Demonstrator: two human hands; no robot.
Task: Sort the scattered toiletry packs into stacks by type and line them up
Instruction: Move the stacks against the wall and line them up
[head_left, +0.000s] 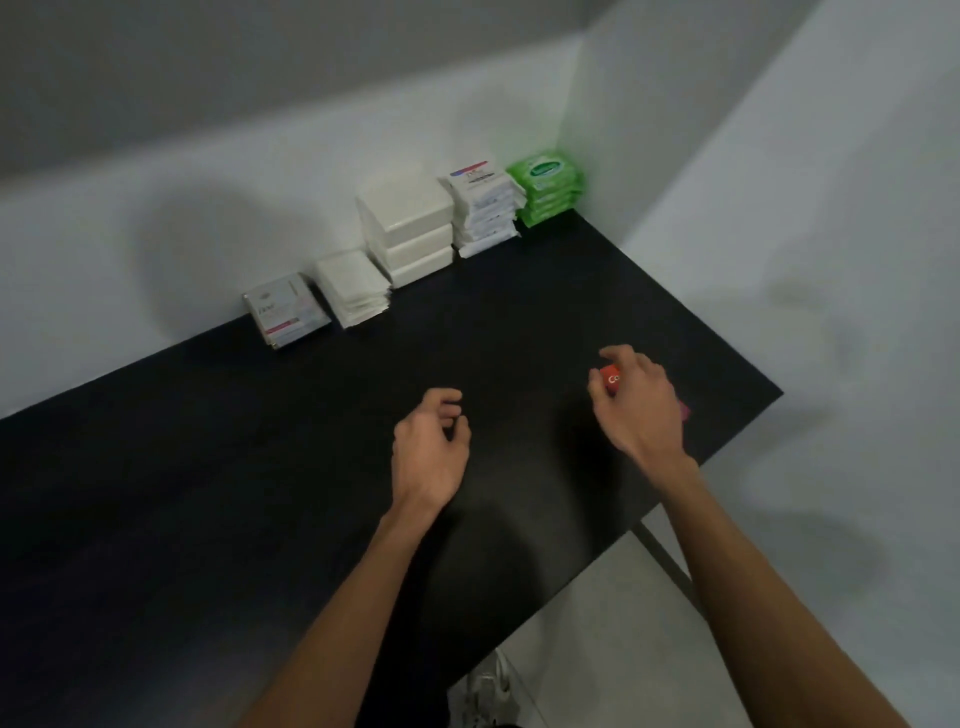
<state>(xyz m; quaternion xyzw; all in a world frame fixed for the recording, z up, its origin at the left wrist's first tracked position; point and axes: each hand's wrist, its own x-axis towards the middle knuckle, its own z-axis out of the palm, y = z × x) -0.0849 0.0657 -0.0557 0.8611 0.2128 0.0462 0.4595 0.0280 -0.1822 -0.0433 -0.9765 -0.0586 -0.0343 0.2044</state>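
Your right hand (636, 408) is gripping a red pack (610, 378) near the right edge of the table (208, 493). Your fingers are curling round it, so only one end with white lettering is showing. A pink bit (684, 410) is peeking out behind that hand; whether it belongs to the same pack I cannot tell. Your left hand (428, 447) is hanging over mid-table, well apart from the right hand, with fingers loosely curled and holding nothing. Five stacks are standing in a row along the wall (156, 234). From the left they are a low Dove stack (285, 312), a sachet stack (356, 288), a box stack (410, 228), a taller white stack (485, 208) and a green stack (548, 192) sitting in the corner. Neighbouring stacks are sitting just beside one another.
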